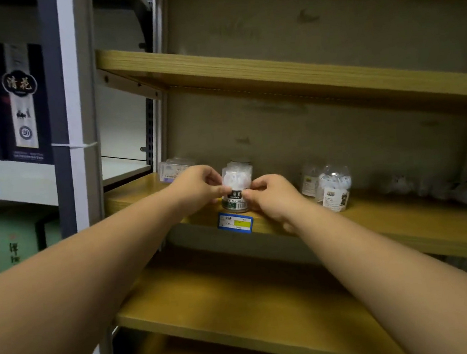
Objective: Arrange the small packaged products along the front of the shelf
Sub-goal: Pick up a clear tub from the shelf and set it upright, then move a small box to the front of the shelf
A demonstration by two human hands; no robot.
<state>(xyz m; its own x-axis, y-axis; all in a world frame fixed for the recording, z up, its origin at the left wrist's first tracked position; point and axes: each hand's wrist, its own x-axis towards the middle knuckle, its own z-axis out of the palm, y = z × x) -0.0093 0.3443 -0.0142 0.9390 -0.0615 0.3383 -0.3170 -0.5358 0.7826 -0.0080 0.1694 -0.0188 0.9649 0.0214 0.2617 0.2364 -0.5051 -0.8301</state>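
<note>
Dark liquor boxes [21,104] on neighbouring rack

Dim, soft, wide-angle edge warp.

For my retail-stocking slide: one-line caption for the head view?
Both hands, left and right, grip a dental floss jar at the wooden shelf's front edge.

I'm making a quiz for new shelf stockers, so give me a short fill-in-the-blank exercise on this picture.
1. The jar is held by ____ hands.
2. The price tag on the shelf edge sits directly ____ the jar.
3. The left hand and right hand pinch the jar from opposite ____.
4. The two other jars stand to the ____ of the held one.

Missing words: two; below; sides; right
</note>
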